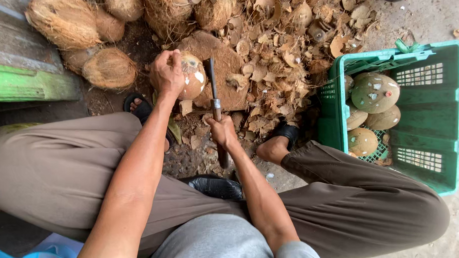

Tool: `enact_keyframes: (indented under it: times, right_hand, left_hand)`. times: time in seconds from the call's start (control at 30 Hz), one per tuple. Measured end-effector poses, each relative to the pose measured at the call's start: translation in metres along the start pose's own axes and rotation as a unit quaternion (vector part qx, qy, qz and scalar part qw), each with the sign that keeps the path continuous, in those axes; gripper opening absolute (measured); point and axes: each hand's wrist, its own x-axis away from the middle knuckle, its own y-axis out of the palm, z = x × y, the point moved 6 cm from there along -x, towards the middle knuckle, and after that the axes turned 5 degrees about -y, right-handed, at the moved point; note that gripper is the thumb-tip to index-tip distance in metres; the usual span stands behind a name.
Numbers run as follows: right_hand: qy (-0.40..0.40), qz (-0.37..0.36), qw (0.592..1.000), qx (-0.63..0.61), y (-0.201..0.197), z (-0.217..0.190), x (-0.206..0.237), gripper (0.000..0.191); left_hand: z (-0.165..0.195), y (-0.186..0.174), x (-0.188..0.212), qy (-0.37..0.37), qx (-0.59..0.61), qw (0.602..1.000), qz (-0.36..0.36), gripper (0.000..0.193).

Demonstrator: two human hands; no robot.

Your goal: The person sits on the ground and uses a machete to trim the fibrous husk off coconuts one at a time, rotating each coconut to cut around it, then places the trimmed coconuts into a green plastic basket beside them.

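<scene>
At the bottom of the frame you sit low with your knees spread wide, in brown trousers and a grey top, both forearms reaching up toward the middle. Between your thighs lies a dark glossy bag (215,186) on the ground. Your right hand (222,132), just left of centre, is closed tight around the wooden handle of a knife (213,100), whose dark blade points up the frame and stands just beside the coconut. Your left hand (166,73), a little higher and to the left, is cupped over the top of a coconut (193,77) and grips it; the nut is mostly stripped, pale brown with white nicks, and it rests on a flat wooden block (226,68). Your feet in black sandals sit either side of the block on bare, dirty ground scattered with scraps.

To the right, a green plastic crate (446,116) stands on grey concrete and holds several peeled coconuts (375,93). Above and right of the block a thick litter of shell chips (283,49) covers the ground. Along the top left edge lie hairy unpeeled coconuts (63,19) in a heap. At the far left a weathered board with a green painted edge (22,83) runs out of the frame.
</scene>
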Motion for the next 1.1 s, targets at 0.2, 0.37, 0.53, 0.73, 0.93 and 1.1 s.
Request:
enact_keyframes:
  times: [0.2,0.37,0.53,0.73,0.93,1.1]
  right_hand:
    - [-0.146,0.088,0.984,0.060,-0.024,-0.034,0.010,0.036]
    - [-0.260,0.106,0.959,-0.038,-0.030,-0.046,0.012,0.043]
    - [-0.009,0.028,0.995,0.099,-0.014,0.000,-0.001,0.023]
    - [-0.093,0.009,0.996,-0.010,-0.022,-0.016,-0.001,0.030]
    - [-0.111,0.050,0.991,0.050,-0.049,-0.025,0.005,0.035]
    - [-0.164,0.097,0.979,0.075,-0.051,-0.023,0.010,0.039]
  left_hand:
    - [0.016,-0.011,0.005,0.071,0.045,0.995,0.059,0.053]
    - [0.008,-0.002,0.008,0.005,-0.008,0.995,0.095,0.048]
    - [0.010,-0.005,0.009,0.046,0.008,0.996,0.082,0.050]
    - [0.004,-0.008,0.000,0.009,0.083,0.996,-0.008,0.058]
    - [-0.009,0.014,0.015,-0.116,0.128,0.982,-0.070,0.049]
    - [0.001,0.015,0.019,-0.087,0.063,0.994,-0.004,0.050]
